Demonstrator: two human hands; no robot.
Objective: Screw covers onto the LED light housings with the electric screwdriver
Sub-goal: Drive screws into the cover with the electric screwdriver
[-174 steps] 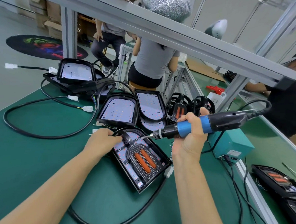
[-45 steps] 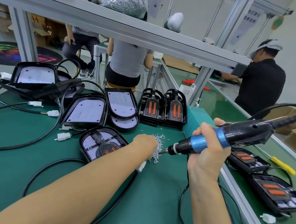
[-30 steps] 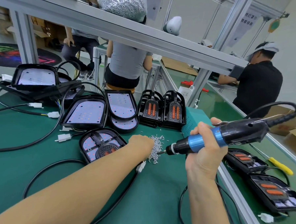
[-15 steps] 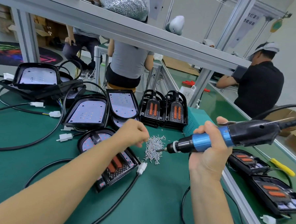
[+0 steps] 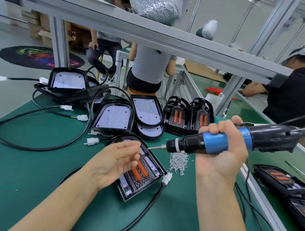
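Screws fetched from the loose silver screw pile (image 5: 178,161), our left hand (image 5: 116,163) now pinches one beside the bit of the blue-and-black electric screwdriver (image 5: 226,141) gripped by our right hand (image 5: 220,154), ready to load it over the black covered LED housing (image 5: 146,173).

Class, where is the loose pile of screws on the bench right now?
In the head view, the screws lie on the green mat, right of the covered housing and just below the screwdriver.

Right hand (image 5: 220,159) grips electric screwdriver (image 5: 217,145) (bit near left hand (image 5: 115,161)) above housing (image 5: 141,169).
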